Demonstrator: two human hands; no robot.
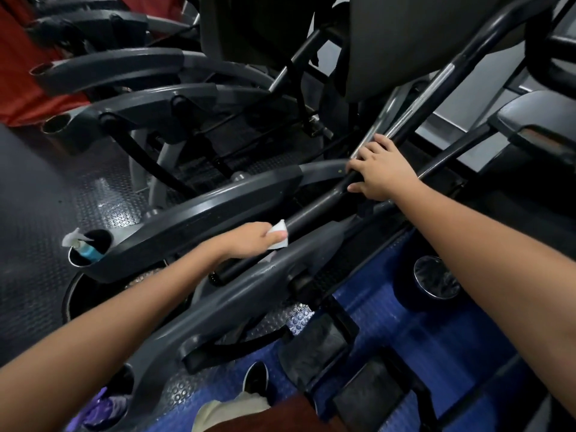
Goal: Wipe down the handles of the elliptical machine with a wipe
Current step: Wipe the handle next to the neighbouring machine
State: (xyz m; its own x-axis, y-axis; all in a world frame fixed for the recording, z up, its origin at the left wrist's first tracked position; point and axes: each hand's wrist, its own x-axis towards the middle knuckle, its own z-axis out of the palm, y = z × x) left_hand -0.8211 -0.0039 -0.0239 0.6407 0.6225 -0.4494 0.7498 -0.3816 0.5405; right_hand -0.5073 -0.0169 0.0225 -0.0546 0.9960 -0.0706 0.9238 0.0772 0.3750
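My left hand [249, 240] pinches a folded white wipe [279, 233] against the black handle [314, 212] of the elliptical machine, thumb on top of the wipe, low on the bar near its end. My right hand [378, 171] grips the same handle higher up, fingers [363, 157] curled over it and thumb underneath, just below where the bar turns to bare metal. In the cup holder [73, 257] at the left end of the grey side rail stands a spray bottle [82, 247] with blue liquid and a pale trigger head. I can read no brand, label or writing anywhere. My shoe [255, 380] stands on the studded rubber floor [40, 194] below.
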